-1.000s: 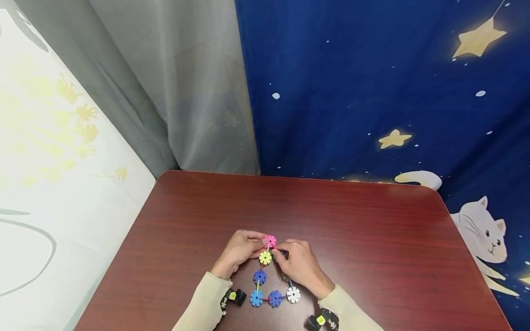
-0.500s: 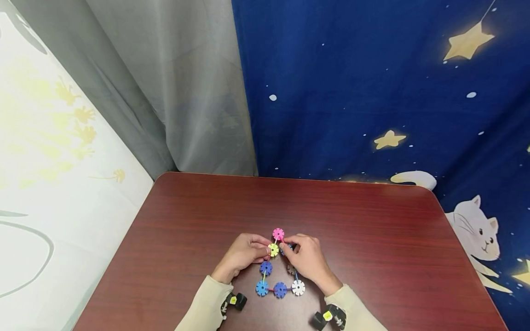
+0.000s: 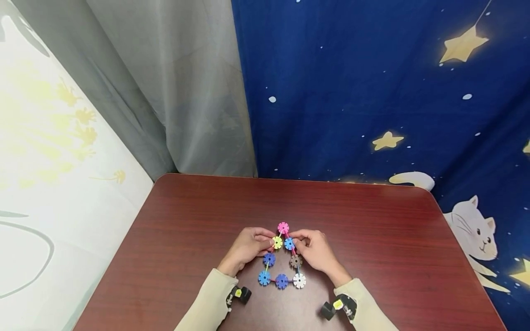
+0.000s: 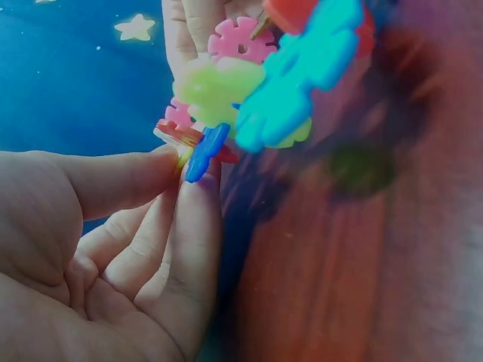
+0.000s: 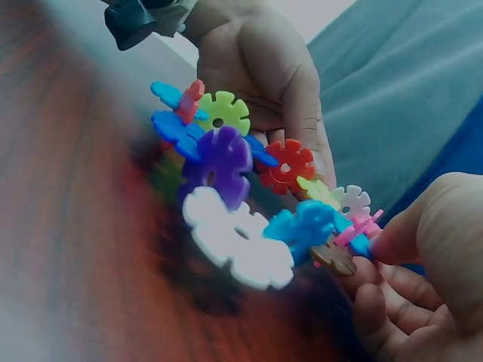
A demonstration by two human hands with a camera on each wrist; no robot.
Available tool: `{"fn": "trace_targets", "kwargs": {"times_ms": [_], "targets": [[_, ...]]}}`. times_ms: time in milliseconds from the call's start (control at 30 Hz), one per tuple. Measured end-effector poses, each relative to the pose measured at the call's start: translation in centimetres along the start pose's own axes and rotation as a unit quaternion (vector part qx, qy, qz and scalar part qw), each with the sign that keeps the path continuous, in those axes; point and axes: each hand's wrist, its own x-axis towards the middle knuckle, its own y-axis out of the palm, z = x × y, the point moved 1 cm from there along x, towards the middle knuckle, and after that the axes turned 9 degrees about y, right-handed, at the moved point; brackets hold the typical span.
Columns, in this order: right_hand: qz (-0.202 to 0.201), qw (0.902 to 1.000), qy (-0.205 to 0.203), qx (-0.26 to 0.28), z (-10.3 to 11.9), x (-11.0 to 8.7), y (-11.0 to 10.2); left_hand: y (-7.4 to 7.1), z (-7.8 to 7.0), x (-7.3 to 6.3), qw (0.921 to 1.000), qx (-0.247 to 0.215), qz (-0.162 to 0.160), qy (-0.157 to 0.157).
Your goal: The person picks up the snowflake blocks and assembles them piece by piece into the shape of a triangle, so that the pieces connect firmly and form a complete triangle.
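A triangular loop of notched plastic snowflake discs, slotted into one another, is held up between both hands. Its tip is a pink disc (image 3: 283, 228). My left hand (image 3: 245, 248) pinches the loop's left side by the yellow-green disc (image 3: 277, 242), thumb against forefinger. On the other side, my right hand (image 3: 316, 250) pinches the light blue disc (image 3: 289, 243) near the tip. Below it come a brown disc (image 3: 296, 261) and a white disc (image 5: 238, 240) at the corner. A purple-blue disc (image 5: 219, 167) sits mid-bottom, and a sky-blue disc (image 3: 264, 278) forms the left corner.
The reddish-brown wooden table (image 3: 198, 207) spreads under and around the hands. Behind it hang a grey curtain (image 3: 207, 92) and a blue star-patterned curtain (image 3: 331, 128). Black cameras (image 3: 245, 295) are strapped at both sleeves.
The loop has shifted up and right in the head view. My left fingers have moved from the pink disc to the yellow-green one. The light blue and brown discs now show beside my right hand.
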Motion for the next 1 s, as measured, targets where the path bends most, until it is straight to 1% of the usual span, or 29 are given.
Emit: {"fn": "trace_targets", "kwargs": {"times_ms": [200, 333, 500, 600, 767, 867, 1000], "targets": [[-0.009, 0.9996, 0.023, -0.010, -0.4, 1.6, -0.9, 0.2, -0.3, 1.9, 1.0000, 0.005, -0.005, 0.005], [0.009, 0.9994, 0.029, -0.016, -0.6, 2.6, -1.5, 0.4, -0.1, 3.0, 0.9997, 0.022, -0.012, 0.007], [0.014, 0.9989, 0.039, -0.021, -0.9, 3.5, -2.0, 0.6, 0.1, 4.0, 0.9992, 0.030, -0.026, 0.007], [0.009, 0.9985, 0.048, -0.024, -1.1, 3.7, -2.0, 0.7, 0.2, 4.3, 0.9988, 0.031, -0.036, 0.005], [-0.002, 0.9980, 0.058, -0.026, -1.1, 3.8, -1.8, 0.6, 0.3, 4.2, 0.9983, 0.037, -0.045, 0.000], [-0.002, 0.9978, 0.061, -0.026, -1.1, 3.8, -1.8, 0.5, 0.3, 4.1, 0.9983, 0.039, -0.043, 0.003], [0.001, 0.9979, 0.058, -0.028, -1.0, 3.7, -1.9, 0.3, 0.3, 4.0, 0.9989, 0.031, -0.035, 0.004]]}}
